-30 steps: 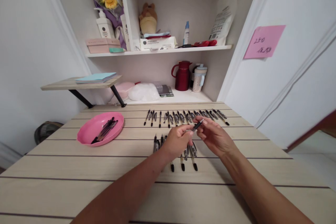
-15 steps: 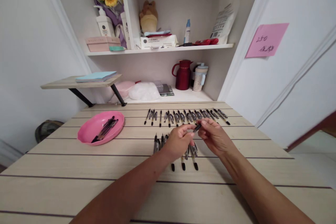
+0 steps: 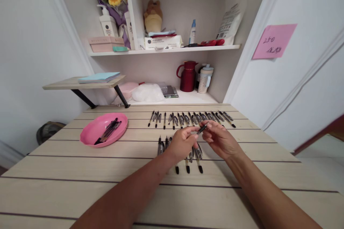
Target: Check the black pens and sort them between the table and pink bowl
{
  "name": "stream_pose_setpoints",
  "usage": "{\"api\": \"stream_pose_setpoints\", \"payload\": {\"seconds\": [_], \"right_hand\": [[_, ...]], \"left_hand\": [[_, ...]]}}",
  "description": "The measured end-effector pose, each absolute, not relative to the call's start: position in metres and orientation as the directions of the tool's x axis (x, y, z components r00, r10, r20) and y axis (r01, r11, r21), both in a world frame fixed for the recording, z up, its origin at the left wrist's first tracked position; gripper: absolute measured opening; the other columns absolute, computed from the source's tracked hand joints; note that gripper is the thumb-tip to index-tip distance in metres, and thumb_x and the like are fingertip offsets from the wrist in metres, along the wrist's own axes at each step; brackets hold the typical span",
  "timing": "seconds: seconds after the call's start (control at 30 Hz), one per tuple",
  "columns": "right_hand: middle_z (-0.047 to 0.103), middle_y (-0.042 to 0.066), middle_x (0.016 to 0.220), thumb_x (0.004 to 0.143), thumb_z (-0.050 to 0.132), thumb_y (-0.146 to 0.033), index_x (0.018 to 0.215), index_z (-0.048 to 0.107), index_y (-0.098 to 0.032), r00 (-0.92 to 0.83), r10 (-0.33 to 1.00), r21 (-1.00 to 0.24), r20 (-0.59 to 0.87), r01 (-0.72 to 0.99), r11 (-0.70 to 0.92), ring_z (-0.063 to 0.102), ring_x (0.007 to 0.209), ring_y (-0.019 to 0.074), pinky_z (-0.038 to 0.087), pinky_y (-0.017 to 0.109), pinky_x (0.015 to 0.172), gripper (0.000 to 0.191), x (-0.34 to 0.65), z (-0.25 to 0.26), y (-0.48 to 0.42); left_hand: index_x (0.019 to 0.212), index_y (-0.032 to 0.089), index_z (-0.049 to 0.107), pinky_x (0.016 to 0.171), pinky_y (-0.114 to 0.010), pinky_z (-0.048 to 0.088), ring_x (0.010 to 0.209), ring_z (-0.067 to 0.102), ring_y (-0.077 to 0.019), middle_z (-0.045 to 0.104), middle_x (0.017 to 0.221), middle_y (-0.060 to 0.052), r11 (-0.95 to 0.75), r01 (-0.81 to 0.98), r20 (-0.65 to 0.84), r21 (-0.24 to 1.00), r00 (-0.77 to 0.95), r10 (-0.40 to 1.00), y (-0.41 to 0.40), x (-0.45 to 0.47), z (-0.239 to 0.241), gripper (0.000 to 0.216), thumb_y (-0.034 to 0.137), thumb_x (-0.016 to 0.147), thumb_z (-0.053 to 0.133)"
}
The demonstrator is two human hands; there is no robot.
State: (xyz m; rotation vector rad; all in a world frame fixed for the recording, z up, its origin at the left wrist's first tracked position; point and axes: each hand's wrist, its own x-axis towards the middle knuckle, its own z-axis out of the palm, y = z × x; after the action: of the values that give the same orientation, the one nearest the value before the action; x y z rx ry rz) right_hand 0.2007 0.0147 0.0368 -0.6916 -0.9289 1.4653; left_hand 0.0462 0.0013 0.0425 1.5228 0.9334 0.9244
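Between my hands is a black pen (image 3: 202,128), tilted up to the right. My left hand (image 3: 184,142) grips its lower left end with thumb and fingers. At the other end, the fingertips of my right hand (image 3: 217,139) pinch close around the slim tip. Just behind the hands runs a row of uncapped black pens (image 3: 165,121) alternating with dark, clear-clipped pen caps (image 3: 175,120). Under my left hand lies a nearer group of pens (image 3: 187,166) and caps (image 3: 199,152), partly hidden by the hand and wrist.
A pink dish (image 3: 86,136) holding several dark pens (image 3: 109,131) sits at left on the slatted table (image 3: 113,166). Behind it stands a small raised shelf (image 3: 64,84) with blue paper. A red jug (image 3: 187,76) and a pale cup (image 3: 204,79) stand at the back.
The pen's tip end shows more between my right fingers, which have shifted slightly along it. My left hand stays nearly where it was. The laid-out pens have not moved.
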Motion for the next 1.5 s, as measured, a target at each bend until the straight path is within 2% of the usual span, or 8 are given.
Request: {"api": "stream_pose_setpoints", "payload": {"seconds": [0.4, 0.57, 0.7, 0.83, 0.97, 1.1, 1.23, 1.5], "right_hand": [[0.046, -0.005, 0.057, 0.061, 0.071, -0.032, 0.077, 0.061, -0.020, -0.072, 0.991, -0.906, 0.110, -0.417, 0.070, 0.031, 0.042, 0.0032, 0.018, 0.019, 0.038, 0.023, 0.203, 0.033, 0.018], [0.054, 0.000, 0.066, 0.068, 0.060, -0.044, 0.086, 0.059, -0.021, 0.084, 0.979, -0.981, 0.185, 0.075, 0.179, 0.045, 0.053, 0.0098, 0.029, 0.022, 0.045, 0.029, 0.222, 0.039, 0.024], [0.062, 0.006, 0.075, 0.067, 0.054, -0.049, 0.080, 0.061, -0.021, 0.272, 0.936, -0.628, 0.225, 0.775, -0.074, 0.056, 0.069, 0.0210, 0.036, 0.030, 0.056, 0.032, 0.243, 0.034, 0.032], [0.065, 0.010, 0.081, 0.062, 0.058, -0.039, 0.088, 0.062, -0.019, 0.210, 0.973, -0.333, 0.092, 0.928, -0.169, 0.058, 0.076, 0.0255, 0.038, 0.033, 0.060, 0.033, 0.250, 0.016, 0.038], [0.062, 0.006, 0.069, 0.063, 0.056, -0.027, 0.084, 0.061, -0.018, 0.213, 0.974, -0.591, 0.083, 0.797, -0.124, 0.056, 0.064, 0.0193, 0.038, 0.030, 0.057, 0.024, 0.249, 0.011, 0.043], [0.051, -0.003, 0.056, 0.067, 0.057, -0.031, 0.081, 0.057, -0.020, 0.165, 0.981, -0.987, 0.099, 0.138, 0.077, 0.047, 0.048, 0.0103, 0.036, 0.024, 0.048, 0.018, 0.239, 0.025, 0.040], [0.051, -0.005, 0.064, 0.064, 0.066, -0.028, 0.080, 0.055, -0.021, 0.236, 0.950, -0.895, 0.202, -0.350, 0.278, 0.050, 0.054, 0.0073, 0.040, 0.020, 0.050, 0.021, 0.225, 0.039, 0.032], [0.053, -0.003, 0.072, 0.068, 0.065, -0.027, 0.090, 0.057, -0.023, 0.250, 0.925, -0.857, 0.286, -0.364, 0.363, 0.052, 0.057, 0.0070, 0.043, 0.021, 0.053, 0.024, 0.216, 0.043, 0.024]], "left_hand": [[0.113, 0.013, 0.054, 0.045, -0.017, 0.029, 0.043, 0.035, -0.0048, 0.053, 0.053, 0.003, -0.114, 0.097, 0.072, 0.989, 0.360, 0.930, 0.003, 0.045, 0.043, 0.041, 0.028, 0.075, 0.049], [0.110, 0.014, 0.054, 0.041, -0.016, 0.027, 0.039, 0.033, -0.0036, 0.053, 0.054, 0.004, -0.041, 0.097, 0.007, 0.994, 0.326, 0.945, 0.003, 0.046, 0.043, 0.038, 0.028, 0.075, 0.049], [0.090, 0.013, 0.057, 0.037, -0.016, 0.021, 0.036, 0.029, -0.0018, 0.052, 0.056, 0.003, 0.102, 0.088, -0.123, 0.991, 0.286, 0.950, 0.003, 0.046, 0.046, 0.025, 0.030, 0.074, 0.050], [0.079, 0.011, 0.056, 0.037, -0.016, 0.021, 0.039, 0.034, -0.0015, 0.052, 0.061, 0.002, 0.190, -0.035, -0.165, 0.981, 0.359, 0.919, 0.001, 0.042, 0.050, 0.016, 0.026, 0.073, 0.052], [0.093, 0.014, 0.056, 0.040, -0.017, 0.030, 0.043, 0.045, -0.0053, 0.050, 0.060, 0.002, 0.252, -0.140, -0.156, 0.958, 0.483, 0.862, 0.000, 0.038, 0.048, 0.028, 0.036, 0.076, 0.049], [0.105, 0.016, 0.053, 0.035, -0.016, 0.021, 0.035, 0.036, -0.0038, 0.046, 0.053, 0.005, 0.253, -0.065, -0.177, 0.965, 0.550, 0.817, 0.000, 0.036, 0.044, 0.039, 0.044, 0.078, 0.046], [0.104, 0.015, 0.055, 0.035, -0.017, 0.013, 0.033, 0.024, -0.0019, 0.041, 0.049, 0.007, 0.202, -0.043, -0.143, 0.979, 0.563, 0.814, 0.000, 0.038, 0.040, 0.038, 0.042, 0.079, 0.045], [0.098, 0.014, 0.058, 0.037, -0.017, 0.015, 0.035, 0.023, -0.0025, 0.039, 0.046, 0.007, 0.162, 0.013, -0.142, 0.987, 0.561, 0.816, -0.001, 0.040, 0.038, 0.034, 0.039, 0.080, 0.044]]}}
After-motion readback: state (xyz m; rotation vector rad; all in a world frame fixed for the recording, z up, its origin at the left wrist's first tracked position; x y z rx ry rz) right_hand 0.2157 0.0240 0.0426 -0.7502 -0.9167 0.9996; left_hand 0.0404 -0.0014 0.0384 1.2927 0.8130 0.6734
